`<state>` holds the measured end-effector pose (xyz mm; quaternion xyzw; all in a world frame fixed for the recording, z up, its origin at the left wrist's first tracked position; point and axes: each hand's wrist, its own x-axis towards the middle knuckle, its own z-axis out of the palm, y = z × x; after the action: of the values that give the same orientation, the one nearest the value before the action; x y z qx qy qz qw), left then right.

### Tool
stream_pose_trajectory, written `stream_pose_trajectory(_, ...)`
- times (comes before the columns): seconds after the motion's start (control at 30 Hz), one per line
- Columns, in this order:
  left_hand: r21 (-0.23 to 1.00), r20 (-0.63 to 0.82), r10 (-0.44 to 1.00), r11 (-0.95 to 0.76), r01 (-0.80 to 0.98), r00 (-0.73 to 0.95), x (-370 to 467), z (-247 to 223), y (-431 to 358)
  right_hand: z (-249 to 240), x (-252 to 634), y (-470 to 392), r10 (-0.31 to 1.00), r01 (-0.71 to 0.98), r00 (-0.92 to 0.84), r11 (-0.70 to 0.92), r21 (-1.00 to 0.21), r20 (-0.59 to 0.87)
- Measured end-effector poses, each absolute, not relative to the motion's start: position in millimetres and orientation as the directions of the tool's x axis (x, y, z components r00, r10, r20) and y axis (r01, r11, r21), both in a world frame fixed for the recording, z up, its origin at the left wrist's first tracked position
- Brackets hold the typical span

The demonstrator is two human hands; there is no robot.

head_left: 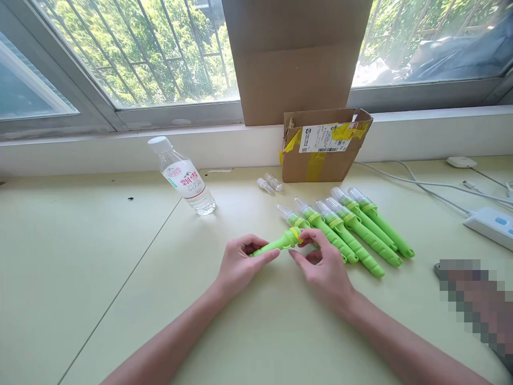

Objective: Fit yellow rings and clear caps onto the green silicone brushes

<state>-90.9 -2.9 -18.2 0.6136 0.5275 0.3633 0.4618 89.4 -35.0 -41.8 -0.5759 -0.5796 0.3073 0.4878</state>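
My left hand [245,264] is closed round a light green plastic handle [276,245], which lies tilted with its wider end to the right. That end carries a yellow ring and has no clear cap on it. My right hand [326,264] has its fingertips on the yellow ring, with the thumb just below. Just beyond and to the right lies a row of several similar green handles [360,243], each with a clear ribbed cap at its far end. Two small clear plastic caps [274,182] lie apart, in front of the carton.
An open cardboard box [316,160] with yellow tape stands by the window wall. A water bottle [188,184] stands at the left back. At right are white cables [425,183], a power strip [491,224] and a blurred-out object [476,305].
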Motion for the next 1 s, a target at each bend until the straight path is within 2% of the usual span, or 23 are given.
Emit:
stream_pose_trajectory(0.13,0.952,-0.094,0.97,0.022,0.305,0.225,-92.4,-19.2,-1.5,-43.8,88.3,-34.4,0.957,0.363,0.146,0.184,-0.914,0.25)
stream_pose_trajectory(0.23,0.948,-0.074,0.967,-0.007,0.318,0.243,-92.9,-20.4,-1.5,-44.4,87.4,-34.8,0.949,0.378,0.157,0.197,-0.905,0.273)
stream_pose_trajectory(0.47,0.84,0.218,0.937,-0.322,0.436,0.272,-93.0,-23.9,-2.7,-44.0,84.6,-37.1,0.902,0.416,0.217,0.26,-0.872,0.372)
stream_pose_trajectory(0.57,0.797,0.299,0.913,-0.399,0.453,0.277,-93.3,-26.6,-2.6,-44.0,84.0,-38.1,0.895,0.399,0.228,0.272,-0.876,0.382)
stream_pose_trajectory(0.73,0.796,0.314,0.927,-0.375,0.474,0.206,-92.4,-28.8,-4.3,-44.1,85.0,-37.1,0.901,0.373,0.226,0.273,-0.887,0.372)
stream_pose_trajectory(1.0,0.834,0.255,0.952,-0.304,0.46,0.166,-90.3,-23.9,-6.8,-41.7,86.6,-34.6,0.916,0.372,0.216,0.243,-0.896,0.338)
